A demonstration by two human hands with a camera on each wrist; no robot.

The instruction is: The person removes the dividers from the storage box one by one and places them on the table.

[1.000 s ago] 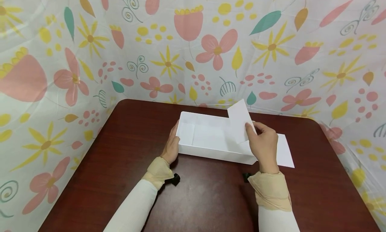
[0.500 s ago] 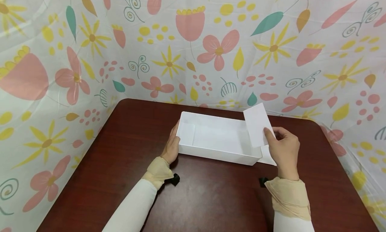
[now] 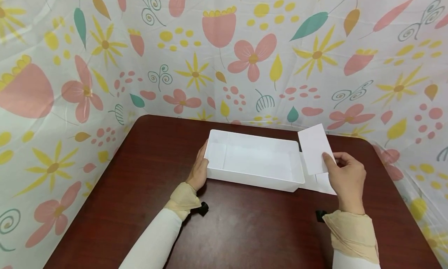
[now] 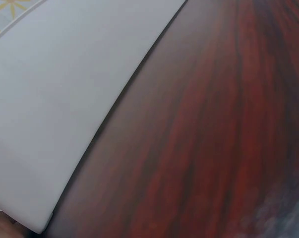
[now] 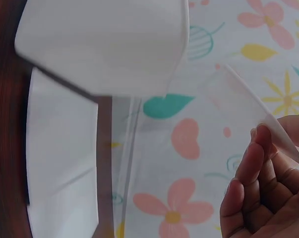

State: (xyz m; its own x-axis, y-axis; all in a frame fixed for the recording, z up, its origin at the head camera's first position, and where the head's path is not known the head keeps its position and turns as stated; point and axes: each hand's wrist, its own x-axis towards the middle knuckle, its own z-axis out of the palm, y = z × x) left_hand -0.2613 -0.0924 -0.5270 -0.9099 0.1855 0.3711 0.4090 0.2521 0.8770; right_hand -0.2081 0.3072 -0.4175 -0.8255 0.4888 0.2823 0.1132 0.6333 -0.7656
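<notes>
White card [image 3: 315, 150], where is it?
– Raised and tilted, just right of the white box [image 3: 245, 179], white paper [image 3: 324, 183] partly hidden behind it
– Fingers?
– Right hand [image 3: 348, 179] pinches card; left hand [image 3: 198, 170] along box's left end, can't tell if gripping

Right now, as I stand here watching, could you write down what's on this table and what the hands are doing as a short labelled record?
Left hand: the left hand rests against the left end of the white box
Right hand: the right hand pinches a white card by its edge
Card: raised, just past the box's right end
Box: open-topped, on the table
Beside box: flat white paper; one piece or two, unclear
Table: dark reddish-brown
Backdrop: flower-patterned cloth
</notes>
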